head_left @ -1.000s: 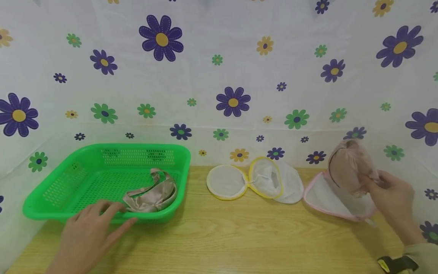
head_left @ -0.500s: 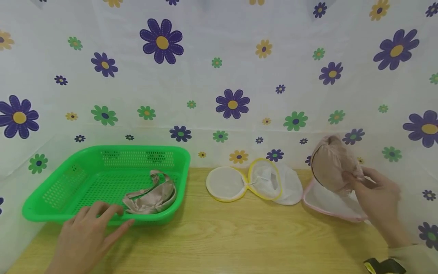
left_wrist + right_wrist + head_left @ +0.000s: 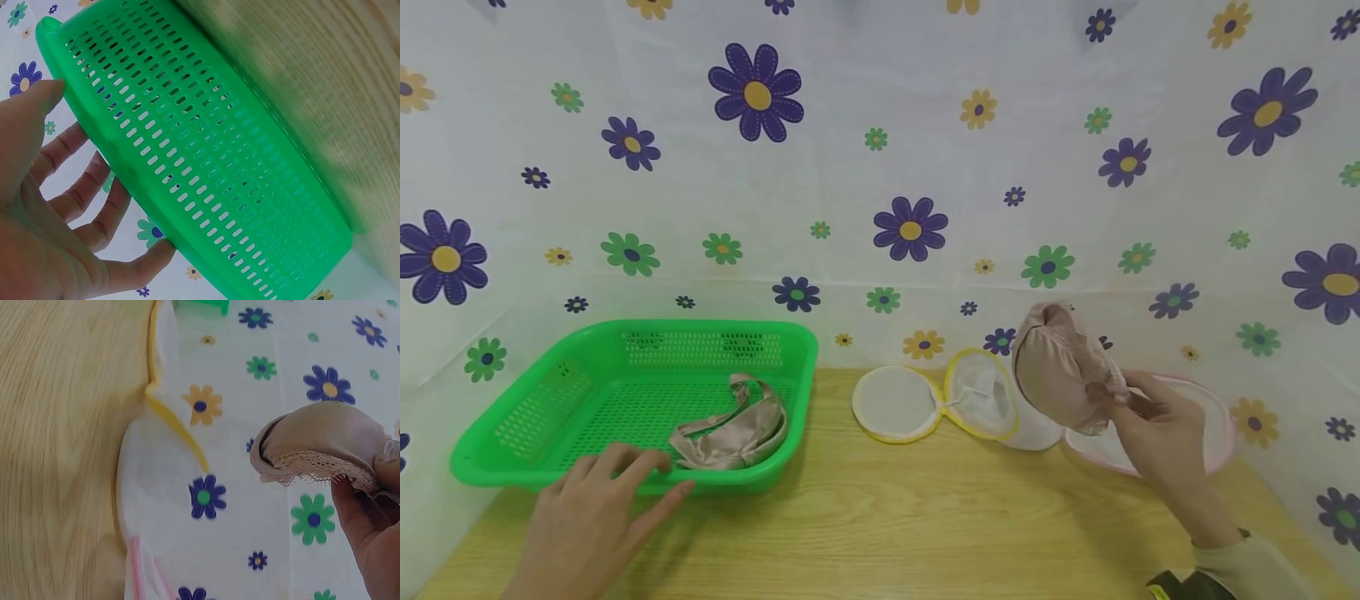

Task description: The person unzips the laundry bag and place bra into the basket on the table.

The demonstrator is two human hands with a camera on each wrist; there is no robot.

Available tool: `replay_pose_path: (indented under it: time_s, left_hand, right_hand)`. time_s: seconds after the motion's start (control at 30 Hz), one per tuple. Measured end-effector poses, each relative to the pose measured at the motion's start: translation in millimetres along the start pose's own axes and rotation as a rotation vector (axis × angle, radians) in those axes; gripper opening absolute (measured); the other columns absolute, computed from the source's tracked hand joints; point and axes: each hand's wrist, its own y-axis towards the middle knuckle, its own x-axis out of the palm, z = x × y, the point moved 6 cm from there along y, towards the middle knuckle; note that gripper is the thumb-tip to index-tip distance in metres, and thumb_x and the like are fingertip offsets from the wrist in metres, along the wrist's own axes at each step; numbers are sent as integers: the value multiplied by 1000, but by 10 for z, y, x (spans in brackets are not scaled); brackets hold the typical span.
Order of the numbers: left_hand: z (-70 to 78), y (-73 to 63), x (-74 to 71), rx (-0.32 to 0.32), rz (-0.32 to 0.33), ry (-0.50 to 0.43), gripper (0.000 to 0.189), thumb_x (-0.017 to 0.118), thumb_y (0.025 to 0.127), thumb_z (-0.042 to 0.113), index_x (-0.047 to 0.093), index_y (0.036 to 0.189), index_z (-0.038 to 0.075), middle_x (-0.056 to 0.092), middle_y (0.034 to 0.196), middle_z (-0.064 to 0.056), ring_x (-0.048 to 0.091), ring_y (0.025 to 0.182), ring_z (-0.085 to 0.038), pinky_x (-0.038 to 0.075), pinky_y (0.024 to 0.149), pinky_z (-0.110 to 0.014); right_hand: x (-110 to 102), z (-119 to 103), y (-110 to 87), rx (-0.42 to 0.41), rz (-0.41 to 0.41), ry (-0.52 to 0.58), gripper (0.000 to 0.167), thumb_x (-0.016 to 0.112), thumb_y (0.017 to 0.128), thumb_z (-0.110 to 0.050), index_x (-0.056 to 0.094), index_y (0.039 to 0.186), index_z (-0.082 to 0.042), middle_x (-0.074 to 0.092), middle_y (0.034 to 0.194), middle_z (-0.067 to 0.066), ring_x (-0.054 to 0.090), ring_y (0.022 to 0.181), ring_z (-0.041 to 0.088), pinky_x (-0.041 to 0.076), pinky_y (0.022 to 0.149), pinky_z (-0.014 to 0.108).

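Note:
My right hand (image 3: 1165, 437) pinches a folded beige satin bra (image 3: 1056, 367) by one end, above the table in the head view. In the right wrist view the lace edge of the bra (image 3: 319, 447) hangs down over the fingertips. Below and to the right lies a pink-edged white mesh laundry bag (image 3: 1221, 425), partly behind the hand. My left hand (image 3: 591, 517) rests with loosely bent fingers on the near rim of a green plastic basket (image 3: 805, 350); the left wrist view has its fingertips touching the rim. A second beige bra (image 3: 741, 433) lies inside, at the basket's right end.
A yellow-edged white mesh laundry bag (image 3: 895, 404) lies opened out at mid-table near the floral backdrop (image 3: 850, 183), its round flap to the left. The wooden table (image 3: 887, 517) runs up to that backdrop.
My right hand has carried the bra leftward from over the pink-edged bag toward the yellow-edged bag. The left hand and the basket stay where they were.

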Motion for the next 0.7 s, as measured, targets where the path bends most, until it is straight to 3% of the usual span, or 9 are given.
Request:
replay_pose_path:
  time_s: [0.17, 0.37, 0.7]
  left_hand:
    - [-3, -5, 13, -10, -11, 5, 38, 78, 81, 55, 70, 99, 23, 67, 95, -4, 66, 81, -38, 50, 48, -55]
    - [-14, -18, 14, 6, 32, -2, 39, 76, 82, 57, 71, 99, 23, 68, 93, -4, 66, 79, -38, 50, 47, -55]
    - [-13, -26, 13, 0, 45, -34, 34, 85, 76, 43, 71, 99, 21, 70, 94, -5, 66, 78, -39, 52, 51, -57]
  right_hand:
    - [270, -63, -38, 34, -25, 55, 23, 72, 84, 16, 71, 107, 15, 73, 97, -25, 73, 89, -6, 57, 76, 13]
    - [613, -149, -54, -9, -71, 144, 22, 72, 83, 17, 72, 104, 15, 74, 97, -21, 73, 89, -4, 58, 75, 14]
    - [1138, -244, -61, 14, -161, 174, 21, 74, 86, 8, 74, 107, 7, 71, 102, -22, 71, 92, -5, 59, 76, 17]
